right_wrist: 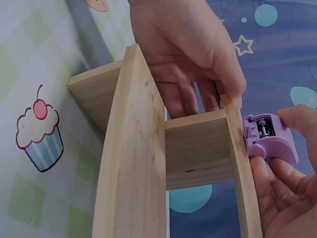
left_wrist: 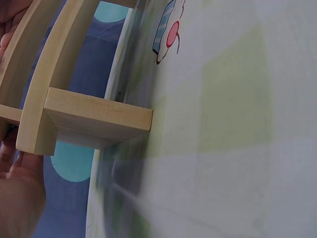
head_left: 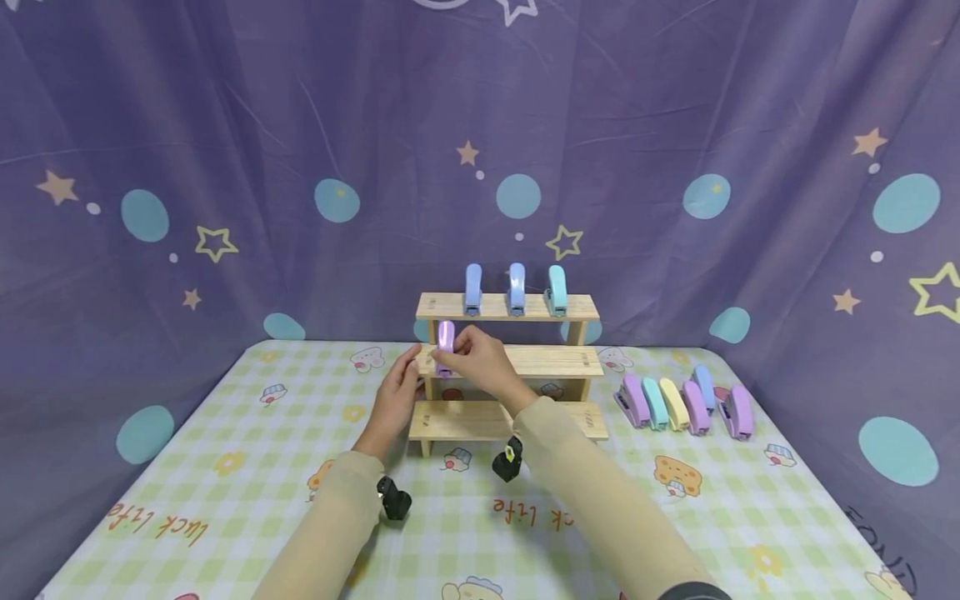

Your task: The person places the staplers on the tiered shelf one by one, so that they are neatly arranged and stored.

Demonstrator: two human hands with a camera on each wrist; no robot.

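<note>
Partly, the wooden rack (head_left: 465,421) hides the left hand (head_left: 395,402), grip unclear; the right hand (head_left: 482,364) pinches a purple stapler (head_left: 446,337)

Table under a checked green-and-white cloth (head_left: 247,517), printed with cupcakes, flowers, lettering. On it, mid-table toward the back: three-tier wooden shelf (head_left: 555,360). Top tier (head_left: 495,306): two blue staplers (head_left: 517,288) left and centre, one teal stapler (head_left: 557,289) to their right, all upright. Middle tier: held purple stapler (head_left: 446,348) at left end, base against the board. On cloth right of shelf, a close row: purple, teal, yellow, purple staplers (head_left: 673,404); blue one (head_left: 703,387) just behind; another purple one (head_left: 738,411) rightmost.
</note>
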